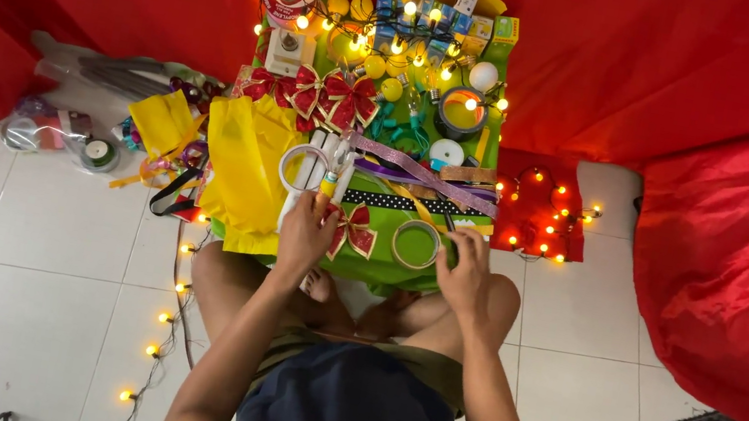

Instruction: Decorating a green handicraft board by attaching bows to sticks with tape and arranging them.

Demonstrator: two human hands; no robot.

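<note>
The left hand [305, 229] is closed around a bundle of white sticks [320, 163], long axis running away from the person toward the green board's [365, 265] far edge. The right hand [463, 274] rests at the near right corner; whether it holds anything I cannot tell. A tape roll [415, 244] lies just left of it, a red bow [353, 230] between the hands. Small blue boxes [389, 12] sit along the far edge.

Bright even light, sharp, wide-angle edge distortion
</note>
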